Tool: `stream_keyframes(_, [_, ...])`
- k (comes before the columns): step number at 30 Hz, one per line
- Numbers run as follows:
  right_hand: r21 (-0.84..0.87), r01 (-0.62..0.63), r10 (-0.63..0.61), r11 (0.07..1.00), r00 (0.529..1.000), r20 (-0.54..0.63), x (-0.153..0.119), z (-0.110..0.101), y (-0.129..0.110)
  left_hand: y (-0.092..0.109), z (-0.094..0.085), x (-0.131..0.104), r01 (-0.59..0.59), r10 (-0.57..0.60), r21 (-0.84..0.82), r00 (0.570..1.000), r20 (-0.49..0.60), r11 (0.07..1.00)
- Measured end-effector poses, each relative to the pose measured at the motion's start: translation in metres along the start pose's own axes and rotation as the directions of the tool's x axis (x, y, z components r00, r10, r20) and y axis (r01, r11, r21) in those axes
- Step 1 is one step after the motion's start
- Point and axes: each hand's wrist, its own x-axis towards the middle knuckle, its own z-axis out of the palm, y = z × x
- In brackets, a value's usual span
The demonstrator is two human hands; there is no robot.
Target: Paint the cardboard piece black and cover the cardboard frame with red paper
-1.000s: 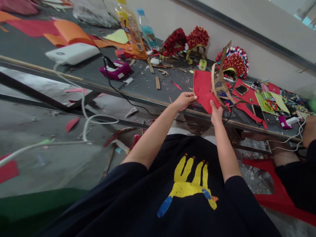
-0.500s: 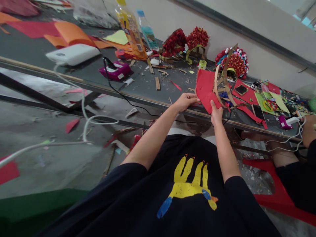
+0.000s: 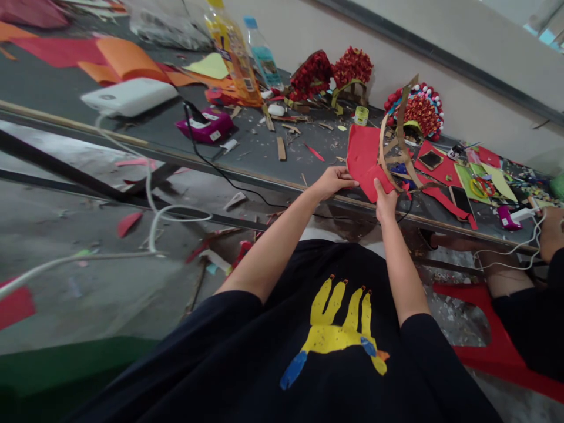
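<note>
A folded red paper-covered piece (image 3: 363,154) tilts above the table's front edge, with tan cardboard strips (image 3: 402,126) curving up from its right side in loops. My right hand (image 3: 386,201) is closed on its lower right part, thumb lying on the red face and the other fingers hidden behind. At the lower left edge my left hand (image 3: 337,181) is closed too, fingertips and thumb together at the border of the red piece. Some blue material (image 3: 400,170) shows behind the strips.
Two bottles, one an orange drink (image 3: 240,64), stand at the back. A white power bank (image 3: 130,97) and a purple packet (image 3: 207,126) lie left. Red fringed headpieces (image 3: 352,66) lean by the wall. At right are a phone (image 3: 460,200), scissors (image 3: 480,187) and another person's hand (image 3: 551,232).
The red piece and its strips have tilted slightly to the left. My left fingers have slid a little along its lower edge. My right hand keeps its hold.
</note>
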Motion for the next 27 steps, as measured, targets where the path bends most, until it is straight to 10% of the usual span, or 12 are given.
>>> stream_keyframes(27, [-0.069,0.051,-0.049,0.996,0.998,0.032,-0.0035,-0.0010,-0.0067,-0.0022,0.0050,0.0002,-0.072,0.080,0.135,0.995,-0.053,0.988])
